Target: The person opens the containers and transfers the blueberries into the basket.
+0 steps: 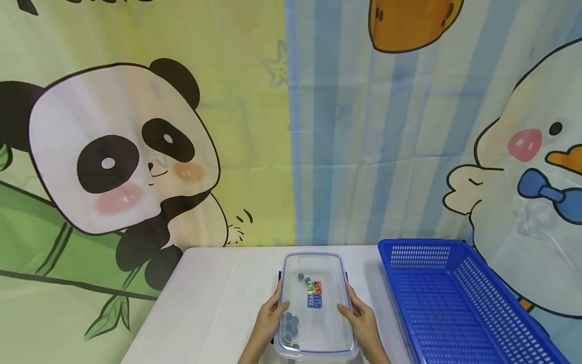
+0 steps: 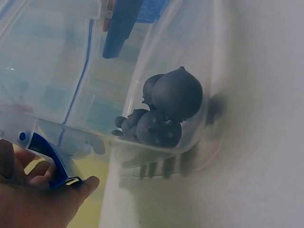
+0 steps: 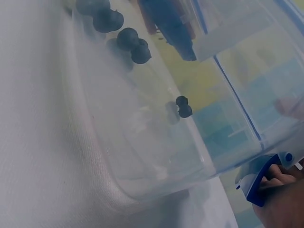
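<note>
Inside the lidded box (image 1: 325, 328), dark balls (image 1: 294, 331) (a label (image 1: 314, 294) overlaps one) look hazy.

The sticker (image 1: 314, 294) on the lid (image 1: 324, 328) is too blurred to read.

Looks like a curtained-off indoor corner, hard to place as home or studio. Backed closely by a cloth curtain (image 1: 254, 131) with a cartoon panda (image 1: 123, 101) and white duck (image 1: 523, 258); furnished simply with a white table (image 1: 213, 298) and blue plastic basket (image 1: 445, 308).
</note>
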{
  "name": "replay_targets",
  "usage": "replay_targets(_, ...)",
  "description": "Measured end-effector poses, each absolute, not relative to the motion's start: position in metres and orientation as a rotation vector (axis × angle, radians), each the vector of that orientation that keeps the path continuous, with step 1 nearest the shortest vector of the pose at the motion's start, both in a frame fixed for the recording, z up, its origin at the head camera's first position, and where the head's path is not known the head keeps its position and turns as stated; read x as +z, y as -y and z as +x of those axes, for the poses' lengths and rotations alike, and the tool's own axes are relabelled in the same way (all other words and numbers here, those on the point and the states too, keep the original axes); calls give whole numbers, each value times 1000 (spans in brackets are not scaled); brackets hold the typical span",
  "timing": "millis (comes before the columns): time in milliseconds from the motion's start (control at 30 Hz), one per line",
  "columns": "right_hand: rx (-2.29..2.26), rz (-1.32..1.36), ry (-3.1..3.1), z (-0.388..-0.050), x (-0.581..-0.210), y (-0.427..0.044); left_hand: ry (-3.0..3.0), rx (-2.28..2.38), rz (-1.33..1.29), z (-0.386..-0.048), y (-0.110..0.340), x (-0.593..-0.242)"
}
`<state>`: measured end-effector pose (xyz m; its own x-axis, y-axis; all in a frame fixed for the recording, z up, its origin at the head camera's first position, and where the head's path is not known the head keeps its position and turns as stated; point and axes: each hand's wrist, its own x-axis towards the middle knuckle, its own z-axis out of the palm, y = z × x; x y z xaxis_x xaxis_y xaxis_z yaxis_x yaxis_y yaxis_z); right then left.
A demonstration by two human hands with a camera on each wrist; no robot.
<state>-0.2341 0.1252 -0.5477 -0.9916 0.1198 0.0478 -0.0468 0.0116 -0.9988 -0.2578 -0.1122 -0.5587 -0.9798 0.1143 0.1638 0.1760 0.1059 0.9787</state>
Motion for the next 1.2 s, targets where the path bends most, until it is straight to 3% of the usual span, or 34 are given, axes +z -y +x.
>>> replay_targets(400,2186,-64,2112,-233,-552,-124,2323,-2038,-250,-246,111,-541)
replay_targets(667,2116,-117,2144,-233,-545,-121,2294,-2019,-66,-254,102,-555)
replay_targets(1200,2137,-205,2100,-231,-525,-118,2202,-2048,-101,-251,98,-544)
